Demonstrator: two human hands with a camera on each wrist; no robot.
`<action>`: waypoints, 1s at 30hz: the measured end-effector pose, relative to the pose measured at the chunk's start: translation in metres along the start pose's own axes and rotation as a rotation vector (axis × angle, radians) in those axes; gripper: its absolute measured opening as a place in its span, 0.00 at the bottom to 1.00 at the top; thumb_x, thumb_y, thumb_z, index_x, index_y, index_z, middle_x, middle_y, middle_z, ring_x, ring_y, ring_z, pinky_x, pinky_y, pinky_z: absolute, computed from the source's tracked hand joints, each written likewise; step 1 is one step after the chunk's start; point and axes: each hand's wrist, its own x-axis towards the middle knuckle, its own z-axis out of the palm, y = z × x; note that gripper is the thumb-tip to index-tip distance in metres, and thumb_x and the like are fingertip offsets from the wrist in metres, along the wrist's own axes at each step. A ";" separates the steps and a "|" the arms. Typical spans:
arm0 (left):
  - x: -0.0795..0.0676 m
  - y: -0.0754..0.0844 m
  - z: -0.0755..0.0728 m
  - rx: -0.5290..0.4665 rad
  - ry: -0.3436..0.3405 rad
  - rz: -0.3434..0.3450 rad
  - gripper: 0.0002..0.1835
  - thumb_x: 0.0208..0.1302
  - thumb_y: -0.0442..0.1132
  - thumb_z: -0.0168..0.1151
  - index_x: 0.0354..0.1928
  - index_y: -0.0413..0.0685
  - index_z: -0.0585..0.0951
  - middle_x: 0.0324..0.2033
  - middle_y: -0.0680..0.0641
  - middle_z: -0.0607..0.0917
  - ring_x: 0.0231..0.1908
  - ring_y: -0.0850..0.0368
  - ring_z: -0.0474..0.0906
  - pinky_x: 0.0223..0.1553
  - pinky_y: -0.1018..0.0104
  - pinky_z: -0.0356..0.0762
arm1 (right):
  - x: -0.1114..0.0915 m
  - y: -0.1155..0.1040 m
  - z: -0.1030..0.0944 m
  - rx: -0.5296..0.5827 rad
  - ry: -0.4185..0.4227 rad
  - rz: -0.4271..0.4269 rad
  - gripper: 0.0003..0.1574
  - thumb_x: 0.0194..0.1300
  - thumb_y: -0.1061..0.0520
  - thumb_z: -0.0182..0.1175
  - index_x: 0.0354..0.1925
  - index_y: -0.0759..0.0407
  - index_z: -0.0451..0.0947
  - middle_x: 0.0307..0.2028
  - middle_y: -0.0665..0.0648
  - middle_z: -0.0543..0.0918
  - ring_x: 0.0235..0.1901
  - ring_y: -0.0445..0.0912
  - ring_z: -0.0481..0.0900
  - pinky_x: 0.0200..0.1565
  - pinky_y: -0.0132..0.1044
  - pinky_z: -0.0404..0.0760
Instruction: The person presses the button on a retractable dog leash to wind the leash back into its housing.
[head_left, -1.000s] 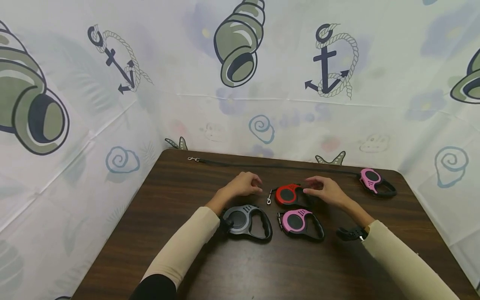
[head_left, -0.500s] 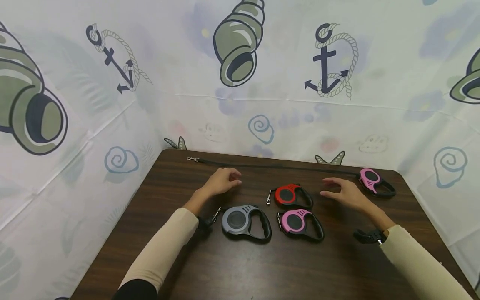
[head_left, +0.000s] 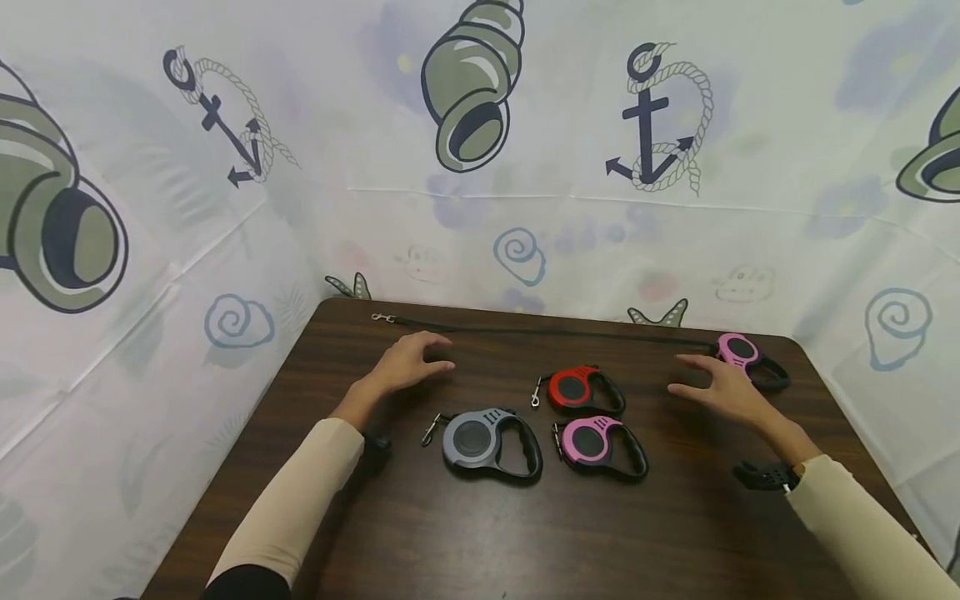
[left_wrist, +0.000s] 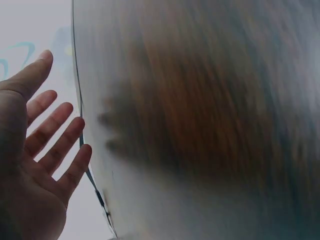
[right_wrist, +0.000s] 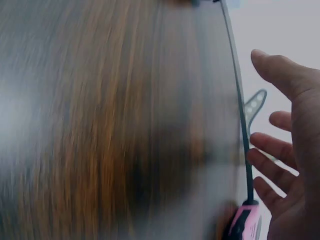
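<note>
Both hands hover above the table (head_left: 465, 542), holding nothing. My left hand (head_left: 401, 364), fingers spread in the left wrist view, is left of a grey retractable dog leash (head_left: 472, 439). My right hand (head_left: 720, 390) has its fingers apart and partly overlaps a pink retractable leash (head_left: 738, 348) at the back right in the head view. Between the hands lie a red retractable leash (head_left: 573, 388) and, just in front of it, another pink retractable leash (head_left: 587, 442). Metal clips show at the left of the red, grey and front pink leashes.
From the back pink leash a black cord (head_left: 555, 333) runs along the table's far edge to a metal clip (head_left: 383, 317) at left. A printed cloth (head_left: 570, 225) with shells and anchors hangs behind and beside the table.
My hands have moved apart, the left going left and the right going right, away from the red leash. The leashes stay where they were on the table.
</note>
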 end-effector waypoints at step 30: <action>-0.004 -0.067 -0.037 0.112 0.072 -0.116 0.43 0.73 0.55 0.69 0.79 0.38 0.65 0.77 0.30 0.64 0.76 0.28 0.60 0.72 0.29 0.61 | -0.028 0.060 -0.021 -0.240 0.148 0.119 0.56 0.70 0.33 0.67 0.68 0.80 0.68 0.58 0.85 0.72 0.55 0.80 0.74 0.56 0.77 0.72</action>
